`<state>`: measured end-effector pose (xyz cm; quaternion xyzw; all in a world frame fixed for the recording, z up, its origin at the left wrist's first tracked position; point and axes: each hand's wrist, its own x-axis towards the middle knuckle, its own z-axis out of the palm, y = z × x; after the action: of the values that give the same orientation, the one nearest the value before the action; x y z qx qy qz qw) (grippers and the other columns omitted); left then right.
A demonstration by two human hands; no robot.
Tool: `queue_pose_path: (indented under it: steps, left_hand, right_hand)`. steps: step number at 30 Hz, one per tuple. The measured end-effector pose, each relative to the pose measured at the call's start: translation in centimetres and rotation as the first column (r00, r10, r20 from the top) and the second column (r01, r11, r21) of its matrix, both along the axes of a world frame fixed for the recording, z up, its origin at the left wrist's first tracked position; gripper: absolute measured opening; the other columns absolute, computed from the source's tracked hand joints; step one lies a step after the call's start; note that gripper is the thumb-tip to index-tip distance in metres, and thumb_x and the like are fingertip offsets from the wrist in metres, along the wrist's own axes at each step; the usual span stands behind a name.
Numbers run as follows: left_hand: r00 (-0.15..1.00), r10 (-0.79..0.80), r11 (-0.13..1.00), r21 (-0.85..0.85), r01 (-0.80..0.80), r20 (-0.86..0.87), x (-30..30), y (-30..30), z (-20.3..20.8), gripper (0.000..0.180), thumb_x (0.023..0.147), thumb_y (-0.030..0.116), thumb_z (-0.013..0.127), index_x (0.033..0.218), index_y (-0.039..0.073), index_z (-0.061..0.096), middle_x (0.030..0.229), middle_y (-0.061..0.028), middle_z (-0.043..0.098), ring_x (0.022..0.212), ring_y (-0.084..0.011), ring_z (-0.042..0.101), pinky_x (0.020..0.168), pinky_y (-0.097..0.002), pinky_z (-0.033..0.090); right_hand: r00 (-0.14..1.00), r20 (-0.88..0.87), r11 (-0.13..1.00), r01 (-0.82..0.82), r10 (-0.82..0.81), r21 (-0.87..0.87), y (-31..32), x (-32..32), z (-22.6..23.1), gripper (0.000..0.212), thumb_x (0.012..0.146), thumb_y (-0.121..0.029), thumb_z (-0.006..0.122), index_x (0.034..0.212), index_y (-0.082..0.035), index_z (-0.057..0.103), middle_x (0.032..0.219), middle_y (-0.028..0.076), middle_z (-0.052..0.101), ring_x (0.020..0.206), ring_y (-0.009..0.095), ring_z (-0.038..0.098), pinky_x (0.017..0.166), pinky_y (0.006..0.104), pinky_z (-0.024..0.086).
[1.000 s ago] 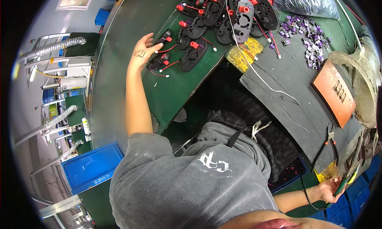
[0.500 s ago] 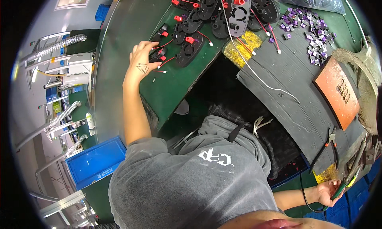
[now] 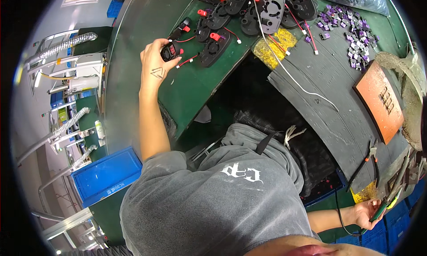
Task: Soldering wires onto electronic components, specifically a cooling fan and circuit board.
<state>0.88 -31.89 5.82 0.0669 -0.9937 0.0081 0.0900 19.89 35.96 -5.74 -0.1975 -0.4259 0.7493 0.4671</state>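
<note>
My left hand (image 3: pixel 154 63) pinches a small black plastic part (image 3: pixel 168 52) with a red piece on it between thumb and fingers, just above the green table. Close beside it lie another small black part (image 3: pixel 181 28) and a black oval housing (image 3: pixel 215 50) with a red connector and a red-and-black wire. At the lower right, my right hand (image 3: pixel 367 215) is wrapped round the green handle of a soldering iron (image 3: pixel 379 212), its black cable hanging below. The iron's front end points up toward the cluttered bench edge, where its tip is hard to make out.
More black housings (image 3: pixel 269 15) with red connectors and wires crowd the far table. Small purple-and-white pieces (image 3: pixel 358 46) lie at far right near a plastic bag (image 3: pixel 356 0). A reddish board (image 3: pixel 380 104), pliers (image 3: pixel 368 162) and white cable (image 3: pixel 307 93) rest on grey matting. A blue crate (image 3: pixel 106 176) stands left.
My left hand has lifted the small black part from the table and turned it upward. My right hand stays in place with the soldering iron. The view has shifted slightly.
</note>
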Motion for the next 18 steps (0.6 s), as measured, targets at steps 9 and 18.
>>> queue_pose_path:
  steps: [9, 18]
  left_hand:
    - [0.958, -0.140, 0.983, 0.080, 0.164, -0.250, 0.8, 6.6, 4.6, 0.051, 0.061, 0.023, 0.086, 0.104, 0.005, 0.064, 0.097, -0.0094, 0.064, 0.084, -0.0255, 0.062, 0.075, -0.0351, 0.050]
    - [0.793, -0.522, 0.740, 0.295, 0.604, -0.315, -3.0, 18.9, 4.3, 0.059, 0.054, 0.006, 0.087, 0.110, 0.003, 0.069, 0.105, -0.0090, 0.060, 0.097, -0.0209, 0.061, 0.086, -0.0306, 0.048]
  right_hand:
    - [0.996, -0.060, 0.998, -0.059, 0.061, 0.036, 1.3, 1.0, -1.0, 0.045, 0.083, -0.031, 0.048, 0.097, 0.007, 0.067, 0.095, 0.021, 0.066, 0.078, 0.030, 0.062, 0.062, 0.0337, 0.045]
    - [0.955, -0.198, 0.964, -0.246, 0.223, -0.103, 0.0, 1.5, -0.4, 0.039, 0.086, -0.027, 0.050, 0.104, 0.005, 0.066, 0.102, 0.020, 0.068, 0.085, 0.030, 0.063, 0.064, 0.0332, 0.048]
